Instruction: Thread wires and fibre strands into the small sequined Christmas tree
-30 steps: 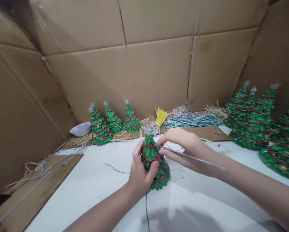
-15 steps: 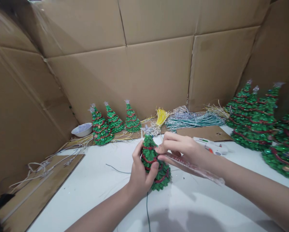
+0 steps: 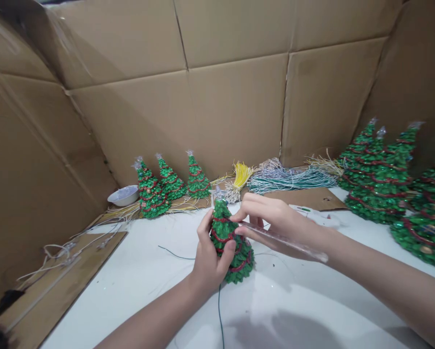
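A small green Christmas tree [image 3: 241, 264] with red garland stands on the white table, a clear star [image 3: 218, 194] at its top. My left hand [image 3: 214, 249] is wrapped round the tree's left side, thumb across its front. At the tree's upper right, my right hand [image 3: 266, 220] pinches a long clear plastic strip [image 3: 288, 243]. The strip's tip reaches the tree near the upper garland; the exact contact is hidden by the fingers. From beneath the tree a dark green wire [image 3: 220, 315] runs toward me.
Several finished-looking trees [image 3: 380, 184] stand at the right, others [image 3: 151, 194] at the back left beside a white bowl [image 3: 123, 195]. Bundles of wires [image 3: 293, 178] lie along the cardboard wall [image 3: 235, 106]. Behind my right hand is a partly hidden white glue gun [image 3: 321, 218]. Cardboard [image 3: 65, 286] lies left.
The view has shifted slightly. The plastic strip has turned in my right hand and now shows more edge-on, its print no longer readable. My left hand keeps its hold on the tree.
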A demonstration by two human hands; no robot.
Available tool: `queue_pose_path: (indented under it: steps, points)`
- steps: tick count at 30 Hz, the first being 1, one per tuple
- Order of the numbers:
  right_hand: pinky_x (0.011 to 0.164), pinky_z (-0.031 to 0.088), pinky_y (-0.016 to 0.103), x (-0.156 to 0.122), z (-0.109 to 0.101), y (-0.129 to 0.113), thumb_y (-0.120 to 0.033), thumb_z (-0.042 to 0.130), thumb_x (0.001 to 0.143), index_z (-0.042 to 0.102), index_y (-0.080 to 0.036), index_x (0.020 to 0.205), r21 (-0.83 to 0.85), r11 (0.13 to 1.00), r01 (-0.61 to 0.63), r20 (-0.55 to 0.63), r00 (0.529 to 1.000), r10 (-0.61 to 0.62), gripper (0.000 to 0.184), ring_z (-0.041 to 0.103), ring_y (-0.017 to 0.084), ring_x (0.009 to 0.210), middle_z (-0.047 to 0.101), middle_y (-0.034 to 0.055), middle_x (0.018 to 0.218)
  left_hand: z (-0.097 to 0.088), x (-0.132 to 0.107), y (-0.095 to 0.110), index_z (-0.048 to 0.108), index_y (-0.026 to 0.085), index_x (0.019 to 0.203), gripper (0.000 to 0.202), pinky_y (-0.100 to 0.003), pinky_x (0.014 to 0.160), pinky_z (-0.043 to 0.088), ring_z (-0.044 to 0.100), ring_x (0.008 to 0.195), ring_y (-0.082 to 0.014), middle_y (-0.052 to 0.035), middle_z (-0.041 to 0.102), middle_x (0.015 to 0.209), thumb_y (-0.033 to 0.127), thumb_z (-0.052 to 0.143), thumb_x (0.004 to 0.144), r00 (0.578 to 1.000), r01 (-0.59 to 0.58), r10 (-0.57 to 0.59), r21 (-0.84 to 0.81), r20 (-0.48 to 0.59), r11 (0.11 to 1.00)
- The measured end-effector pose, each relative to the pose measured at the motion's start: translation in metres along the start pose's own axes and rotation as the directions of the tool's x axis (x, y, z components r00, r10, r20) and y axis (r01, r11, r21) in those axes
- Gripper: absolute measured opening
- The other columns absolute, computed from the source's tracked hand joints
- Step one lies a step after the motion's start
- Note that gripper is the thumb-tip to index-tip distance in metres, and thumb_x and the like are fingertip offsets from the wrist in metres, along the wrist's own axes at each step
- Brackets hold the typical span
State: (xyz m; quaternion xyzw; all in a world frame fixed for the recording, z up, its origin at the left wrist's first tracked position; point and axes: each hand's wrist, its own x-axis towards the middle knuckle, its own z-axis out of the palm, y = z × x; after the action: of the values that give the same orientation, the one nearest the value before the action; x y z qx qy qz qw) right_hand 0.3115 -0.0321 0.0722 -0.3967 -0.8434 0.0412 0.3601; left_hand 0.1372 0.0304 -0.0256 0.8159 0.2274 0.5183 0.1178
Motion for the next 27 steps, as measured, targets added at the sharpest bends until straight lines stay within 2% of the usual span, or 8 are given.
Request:
queue_pose_path:
  steps: [7,11,17,22,27]
  points:
    - [0.054,0.036,0.018,0.000,-0.004,0.000,-0.025,0.048,0.087,0.053,-0.015,0.083,0.030,0.999,0.031,-0.017,0.999,-0.031,0.012,0.044,0.007,0.060,0.048,-0.0004,0.074,-0.001,0.000,0.000,0.014,0.020,0.135,0.062,-0.043,0.095,0.038,0.042,0.118,-0.0254,-0.0146,0.039,0.129,0.028,0.047,0.084,1.000,0.009,-0.009,0.008,0.001,1.000]
    - [0.053,0.036,0.019,-0.002,0.001,0.003,-0.028,0.045,0.088,0.055,-0.015,0.087,-0.028,0.999,0.047,-0.003,0.999,-0.047,0.016,0.046,0.008,0.061,0.052,0.0020,0.081,-0.001,-0.001,-0.001,0.013,0.020,0.135,0.062,-0.043,0.095,0.038,0.041,0.119,-0.0251,-0.0146,0.038,0.130,0.027,0.047,0.084,1.000,0.017,-0.017,0.005,0.005,1.000]
    - [0.050,0.035,0.019,-0.001,0.006,0.005,-0.028,0.043,0.089,0.056,-0.015,0.086,-0.093,0.990,0.104,-0.064,0.992,-0.110,0.018,0.046,0.008,0.058,0.054,0.0025,0.079,0.000,-0.001,-0.001,0.014,0.020,0.135,0.062,-0.043,0.096,0.038,0.040,0.120,-0.0252,-0.0144,0.037,0.130,0.026,0.047,0.083,1.000,0.007,-0.007,0.011,0.001,1.000]
    - [0.049,0.035,0.018,-0.001,0.002,0.004,-0.028,0.047,0.087,0.056,-0.015,0.088,0.014,0.998,0.060,-0.027,0.998,-0.060,0.015,0.044,0.007,0.056,0.051,0.0017,0.078,0.000,-0.001,-0.001,0.012,0.020,0.136,0.064,-0.042,0.096,0.038,0.040,0.120,-0.0252,-0.0144,0.036,0.131,0.028,0.048,0.083,1.000,-0.001,0.001,0.004,-0.001,1.000]
    - [0.049,0.035,0.017,-0.002,0.006,0.004,-0.026,0.048,0.086,0.055,-0.014,0.086,0.000,0.999,0.054,-0.060,0.997,-0.054,0.014,0.042,0.005,0.054,0.049,0.0008,0.078,0.000,0.000,-0.001,0.014,0.020,0.136,0.062,-0.041,0.096,0.038,0.040,0.120,-0.0251,-0.0143,0.037,0.130,0.028,0.047,0.084,1.000,-0.006,0.006,0.012,-0.008,1.000]
